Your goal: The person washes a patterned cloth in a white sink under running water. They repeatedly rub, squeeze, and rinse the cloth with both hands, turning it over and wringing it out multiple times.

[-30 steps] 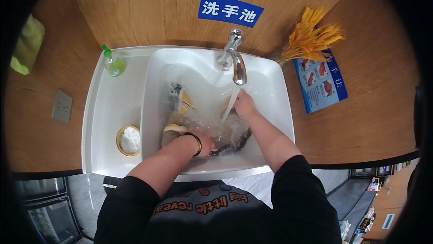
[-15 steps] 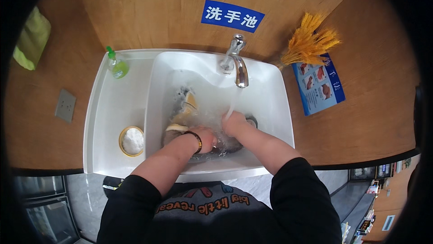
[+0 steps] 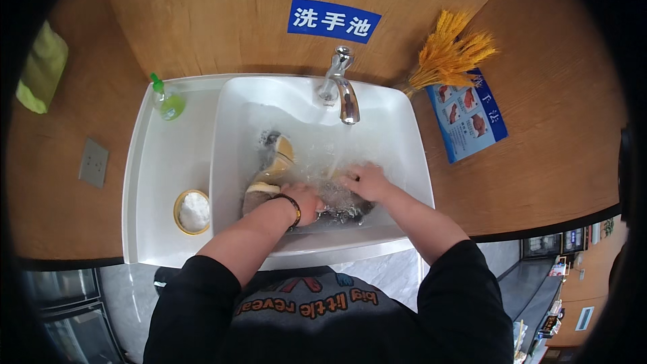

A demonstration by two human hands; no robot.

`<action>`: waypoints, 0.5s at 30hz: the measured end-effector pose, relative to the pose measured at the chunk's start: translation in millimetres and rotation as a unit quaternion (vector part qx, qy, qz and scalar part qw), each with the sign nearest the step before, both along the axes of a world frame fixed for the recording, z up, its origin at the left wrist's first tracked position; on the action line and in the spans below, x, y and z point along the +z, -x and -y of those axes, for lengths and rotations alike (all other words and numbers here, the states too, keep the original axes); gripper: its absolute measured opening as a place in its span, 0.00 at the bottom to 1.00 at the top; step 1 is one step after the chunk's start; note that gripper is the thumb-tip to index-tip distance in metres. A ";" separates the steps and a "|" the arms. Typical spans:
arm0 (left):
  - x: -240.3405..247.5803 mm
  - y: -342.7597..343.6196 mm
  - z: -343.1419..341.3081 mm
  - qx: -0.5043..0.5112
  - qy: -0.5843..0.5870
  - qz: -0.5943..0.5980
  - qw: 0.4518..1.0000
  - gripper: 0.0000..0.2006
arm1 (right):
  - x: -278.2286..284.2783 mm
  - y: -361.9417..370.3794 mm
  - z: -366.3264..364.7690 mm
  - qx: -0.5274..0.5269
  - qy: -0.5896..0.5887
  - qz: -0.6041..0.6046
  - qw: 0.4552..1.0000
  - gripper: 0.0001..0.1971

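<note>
A soaked grey-brown thing with tan, curved parts (image 3: 284,148) lies in the water of the white sink (image 3: 397,121); splashes hide its kind. My left hand (image 3: 303,202), with a dark beaded bracelet at the wrist, presses down on its grey-brown part near the sink's front, fingers closed and partly under water. Below the running tap (image 3: 348,105), my right hand (image 3: 365,182) is bent at the water's surface over the thing's right part. Foam and splashes cover its fingertips, so whether it grips anything is unclear.
On the ledge left of the sink stand a green pump bottle (image 3: 170,105) and a bowl of white powder (image 3: 195,212). Dried wheat stalks (image 3: 453,54) and a blue poster (image 3: 467,118) are at the right. A yellow-green cloth (image 3: 44,68) hangs far left.
My right hand has turned and its fingers now bend toward the middle of the sink. My left hand stays on the soaked thing. The whole view has shifted slightly.
</note>
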State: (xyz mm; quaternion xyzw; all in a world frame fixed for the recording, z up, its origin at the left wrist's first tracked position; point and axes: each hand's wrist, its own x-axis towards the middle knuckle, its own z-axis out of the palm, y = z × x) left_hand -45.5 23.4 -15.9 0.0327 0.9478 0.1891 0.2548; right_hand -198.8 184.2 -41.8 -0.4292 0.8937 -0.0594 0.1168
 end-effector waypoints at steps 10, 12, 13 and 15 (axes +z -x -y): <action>-0.2 3.9 -3.9 -0.055 -0.015 0.048 0.997 0.19 | 12.8 -80.0 42.6 0.146 0.211 0.012 0.966 0.16; 14.3 -0.3 -7.5 -0.098 0.048 0.057 0.992 0.20 | -2.3 -65.7 41.5 0.172 0.176 0.026 0.969 0.14; 20.3 -1.6 -7.7 -0.081 0.036 0.067 0.994 0.20 | -5.6 -60.6 43.3 0.187 0.158 0.032 0.969 0.13; 26.6 -4.2 -8.5 -0.045 0.010 0.086 0.995 0.21 | -9.9 -59.4 44.9 0.172 0.143 0.006 0.975 0.11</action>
